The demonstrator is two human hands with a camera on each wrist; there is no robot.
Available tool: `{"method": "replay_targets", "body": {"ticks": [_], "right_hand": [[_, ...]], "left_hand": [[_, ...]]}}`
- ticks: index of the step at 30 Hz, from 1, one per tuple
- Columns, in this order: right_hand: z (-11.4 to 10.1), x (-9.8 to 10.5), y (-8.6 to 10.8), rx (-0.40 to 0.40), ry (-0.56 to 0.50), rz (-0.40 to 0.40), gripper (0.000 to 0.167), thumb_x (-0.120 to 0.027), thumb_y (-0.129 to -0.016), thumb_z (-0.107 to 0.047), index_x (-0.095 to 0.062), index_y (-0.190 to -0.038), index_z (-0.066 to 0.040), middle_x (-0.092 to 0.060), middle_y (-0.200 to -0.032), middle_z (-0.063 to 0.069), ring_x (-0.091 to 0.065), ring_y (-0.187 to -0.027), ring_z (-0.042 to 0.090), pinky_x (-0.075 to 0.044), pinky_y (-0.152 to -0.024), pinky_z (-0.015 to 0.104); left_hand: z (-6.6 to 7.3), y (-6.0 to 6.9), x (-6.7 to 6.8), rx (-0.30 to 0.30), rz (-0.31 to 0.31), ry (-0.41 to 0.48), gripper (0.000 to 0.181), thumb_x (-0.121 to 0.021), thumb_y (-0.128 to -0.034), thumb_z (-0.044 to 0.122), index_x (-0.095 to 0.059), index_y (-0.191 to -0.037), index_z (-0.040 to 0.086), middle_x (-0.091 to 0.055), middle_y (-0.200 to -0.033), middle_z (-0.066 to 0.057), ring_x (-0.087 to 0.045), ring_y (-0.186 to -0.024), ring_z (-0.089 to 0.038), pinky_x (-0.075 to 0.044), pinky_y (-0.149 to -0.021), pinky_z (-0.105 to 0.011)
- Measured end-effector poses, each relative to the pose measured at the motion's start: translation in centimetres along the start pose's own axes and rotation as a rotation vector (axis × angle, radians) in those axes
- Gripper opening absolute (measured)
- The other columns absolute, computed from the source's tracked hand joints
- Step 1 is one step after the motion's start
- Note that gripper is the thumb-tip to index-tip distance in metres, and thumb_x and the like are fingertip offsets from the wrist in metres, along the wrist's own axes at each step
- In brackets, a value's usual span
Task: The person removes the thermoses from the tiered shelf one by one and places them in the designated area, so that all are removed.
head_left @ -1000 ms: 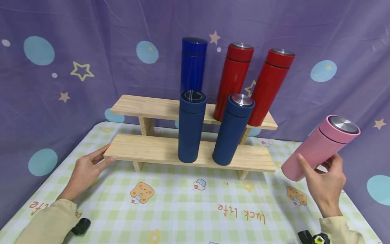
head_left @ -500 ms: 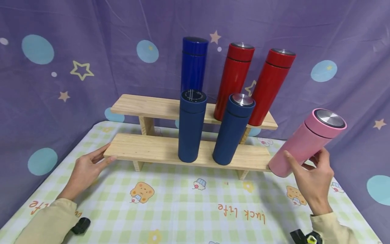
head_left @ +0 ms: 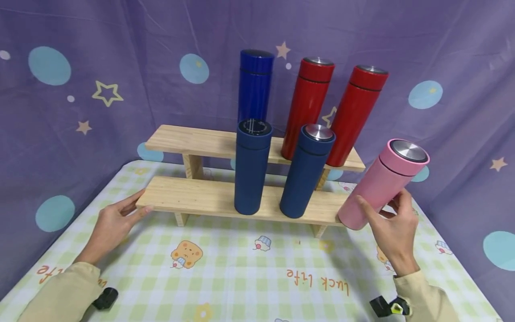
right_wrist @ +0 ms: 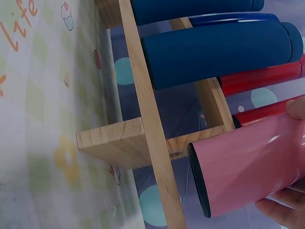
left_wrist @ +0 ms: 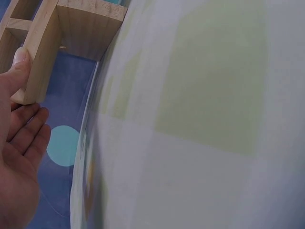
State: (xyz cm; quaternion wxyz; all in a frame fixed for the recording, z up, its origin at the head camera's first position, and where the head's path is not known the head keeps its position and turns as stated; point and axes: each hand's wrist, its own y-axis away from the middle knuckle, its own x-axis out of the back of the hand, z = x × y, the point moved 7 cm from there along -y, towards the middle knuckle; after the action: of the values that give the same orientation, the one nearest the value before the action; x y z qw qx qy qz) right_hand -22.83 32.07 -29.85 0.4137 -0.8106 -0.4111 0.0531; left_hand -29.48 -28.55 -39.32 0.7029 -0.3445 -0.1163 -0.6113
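Note:
My right hand (head_left: 396,228) grips a pink thermos flask (head_left: 380,188) with a steel lid, tilted, by the right end of the lower board. In the right wrist view a small gap shows between the pink flask's dark base and the board. At the other end, my left hand (head_left: 110,226) holds the corner of the two-tier wooden shelf (head_left: 193,192), thumb at the front edge and fingers at the end. Two dark blue flasks (head_left: 252,172) stand on the lower tier. On the upper tier are a glossy blue flask (head_left: 255,89), partly hidden, and two red flasks (head_left: 309,107).
A checked tablecloth (head_left: 241,277) with printed bears and lettering covers the table. Behind the shelf hangs a purple curtain (head_left: 161,67). Bare wood shows on the left of both tiers and at the lower tier's right end.
My right hand has carried the pink flask leftward from the right side of the table to the lower tier's right end. My left hand stays at the shelf corner.

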Motion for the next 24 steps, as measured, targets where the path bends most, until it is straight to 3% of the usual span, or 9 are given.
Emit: {"method": "replay_targets", "body": {"ticks": [24], "right_hand": [[-0.2,-3.8,-0.3,-0.014,-0.032,-0.082,0.065,-0.088,-0.082,-0.003,-0.056,-0.138,0.006,-0.062,-0.112,-0.01,-0.064,-0.095,0.003,-0.051,-0.074,0.011]], "left_hand": [[-0.2,0.0,0.0,-0.002,0.005,0.003,0.064,-0.07,-0.1022,0.031,-0.048,-0.153,0.0,-0.054,-0.138,-0.036,-0.056,-0.121,-0.054,-0.048,-0.069,-0.007]]}}
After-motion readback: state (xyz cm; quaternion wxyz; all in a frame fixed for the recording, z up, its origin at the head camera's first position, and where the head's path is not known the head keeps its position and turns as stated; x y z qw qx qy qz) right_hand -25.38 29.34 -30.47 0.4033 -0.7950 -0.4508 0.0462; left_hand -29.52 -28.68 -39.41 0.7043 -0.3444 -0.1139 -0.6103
